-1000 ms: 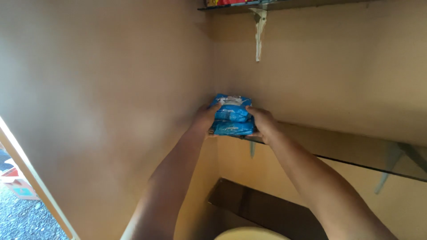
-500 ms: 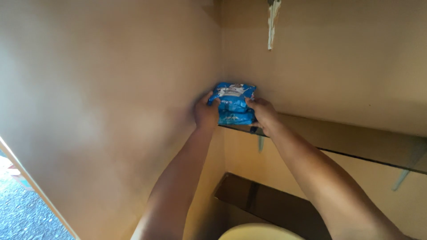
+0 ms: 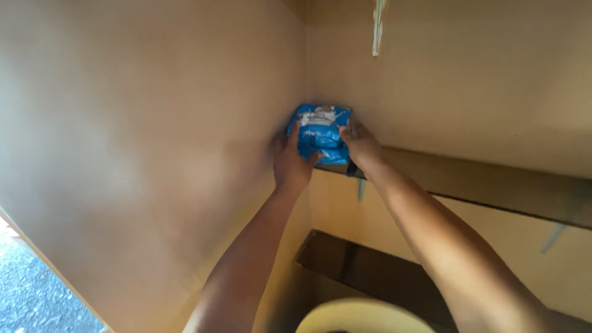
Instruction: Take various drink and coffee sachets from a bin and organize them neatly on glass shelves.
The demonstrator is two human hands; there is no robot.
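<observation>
A small stack of blue plastic packets (image 3: 320,132) rests at the left end of a glass shelf (image 3: 481,182), tight in the corner where two tan walls meet. My left hand (image 3: 291,161) grips the stack's left side, fingers curled over its front. On the stack's right edge, my right hand (image 3: 361,148) presses against the packets, its thumb on top. Both forearms reach up from the bottom of the view.
A second, darker glass shelf (image 3: 364,271) sits lower in the corner. A white bracket strip (image 3: 378,24) hangs on the back wall above. A pale round object (image 3: 364,316) shows at the bottom edge. Grey floor (image 3: 37,296) lies bottom left.
The view has shifted so the packets sit lower and more central. Both hands stay on the stack, now pressed closer into the corner on the shelf.
</observation>
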